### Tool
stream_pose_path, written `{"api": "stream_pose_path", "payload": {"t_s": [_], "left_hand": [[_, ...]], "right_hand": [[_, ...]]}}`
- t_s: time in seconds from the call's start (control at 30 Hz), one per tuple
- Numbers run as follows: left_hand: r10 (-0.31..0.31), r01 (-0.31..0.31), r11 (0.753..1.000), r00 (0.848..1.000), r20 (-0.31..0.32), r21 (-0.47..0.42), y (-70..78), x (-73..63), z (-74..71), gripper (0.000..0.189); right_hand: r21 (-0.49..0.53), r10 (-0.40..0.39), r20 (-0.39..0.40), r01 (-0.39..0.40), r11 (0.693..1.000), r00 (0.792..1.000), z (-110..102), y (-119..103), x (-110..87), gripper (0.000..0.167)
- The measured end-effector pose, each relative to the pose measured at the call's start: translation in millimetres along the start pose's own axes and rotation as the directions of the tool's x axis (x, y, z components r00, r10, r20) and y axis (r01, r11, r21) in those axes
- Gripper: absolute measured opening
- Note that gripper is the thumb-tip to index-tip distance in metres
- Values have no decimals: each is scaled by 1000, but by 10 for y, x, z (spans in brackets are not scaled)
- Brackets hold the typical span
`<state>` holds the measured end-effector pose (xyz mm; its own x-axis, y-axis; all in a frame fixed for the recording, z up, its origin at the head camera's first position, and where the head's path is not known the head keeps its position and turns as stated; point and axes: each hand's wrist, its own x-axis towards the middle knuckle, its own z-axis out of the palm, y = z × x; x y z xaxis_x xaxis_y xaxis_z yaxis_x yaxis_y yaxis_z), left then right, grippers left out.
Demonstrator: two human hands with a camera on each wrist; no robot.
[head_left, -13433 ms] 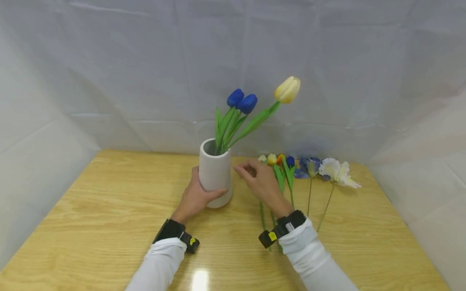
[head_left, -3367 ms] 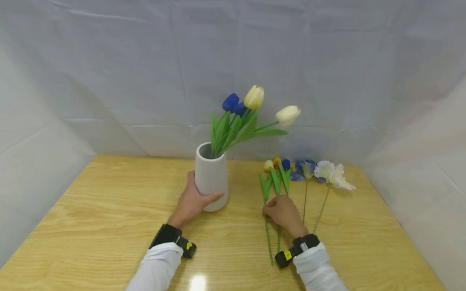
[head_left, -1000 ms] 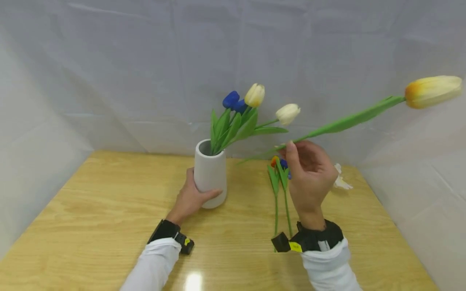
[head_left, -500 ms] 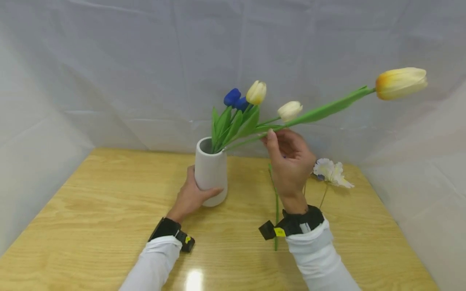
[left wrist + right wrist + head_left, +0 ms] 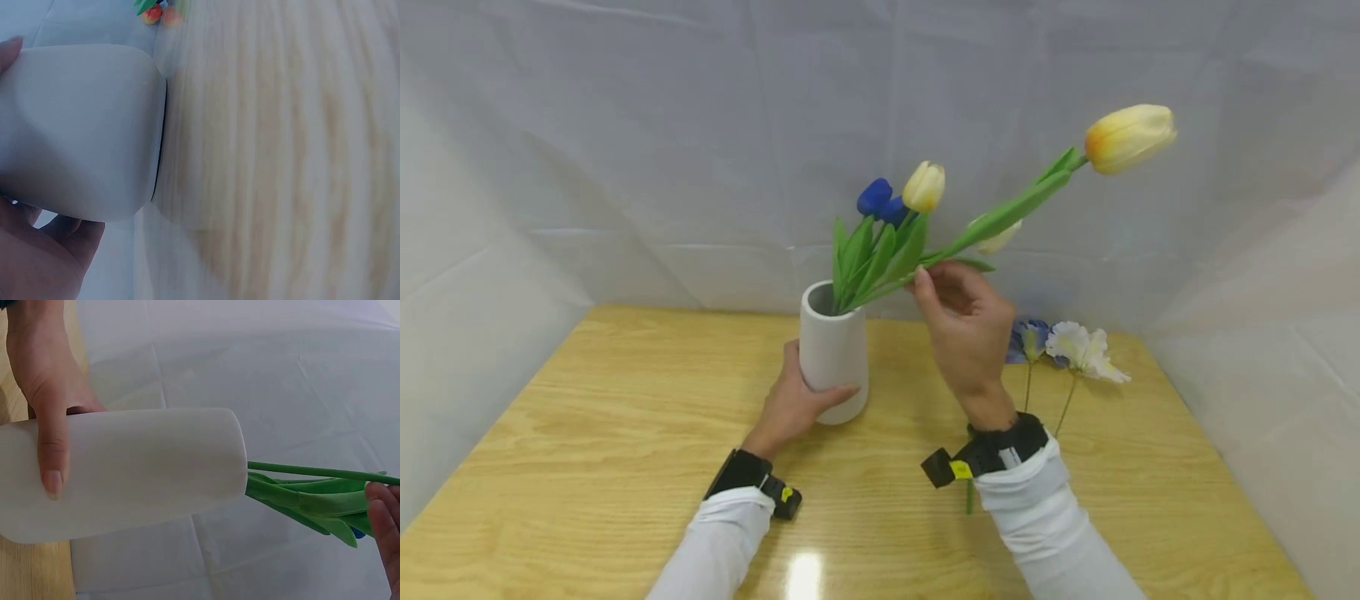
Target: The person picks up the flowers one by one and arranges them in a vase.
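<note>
Vase (image 5: 833,357) is being clasped by the curled left hand (image 5: 793,406); a yellow tulip (image 5: 1018,207) is being pinched by the right hand (image 5: 967,337).

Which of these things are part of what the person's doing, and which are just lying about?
Part of the job:
White vase, gripped by the left fingers
Yellow-orange tulip, pinched by the right fingers
Blue tulips and cream tulips, standing in the vase

Lying about, though perhaps to be used later:
Frilly blue flower
Frilly white flower
Red-orange bloom
</note>
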<state>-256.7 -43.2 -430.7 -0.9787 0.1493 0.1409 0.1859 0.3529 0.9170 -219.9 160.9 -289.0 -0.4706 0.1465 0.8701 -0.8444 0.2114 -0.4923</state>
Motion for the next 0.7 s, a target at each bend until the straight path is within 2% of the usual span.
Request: {"api": "stream_pose_path", "payload": {"t_s": [0.23, 0.43, 0.53, 0.7], "left_hand": [[5, -5, 1000, 1000, -7, -8, 0, -7, -13, 99], [4, -4, 1000, 1000, -6, -10, -17, -4, -19, 100], [9, -9, 1000, 1000, -7, -10, -23, 2, -16, 101], [12, -12, 1000, 1000, -8, -5, -28, 7, -3, 101]], "right_hand": [[-50, 82, 68, -79, 996, 994, 66, 30, -56, 12], [-109, 170, 123, -156, 982, 978, 123, 55, -106, 13], [-213, 234, 150, -200, 956, 960, 156, 74, -126, 15], [-390, 360, 193, -265, 882, 913, 208, 111, -173, 20]]}}
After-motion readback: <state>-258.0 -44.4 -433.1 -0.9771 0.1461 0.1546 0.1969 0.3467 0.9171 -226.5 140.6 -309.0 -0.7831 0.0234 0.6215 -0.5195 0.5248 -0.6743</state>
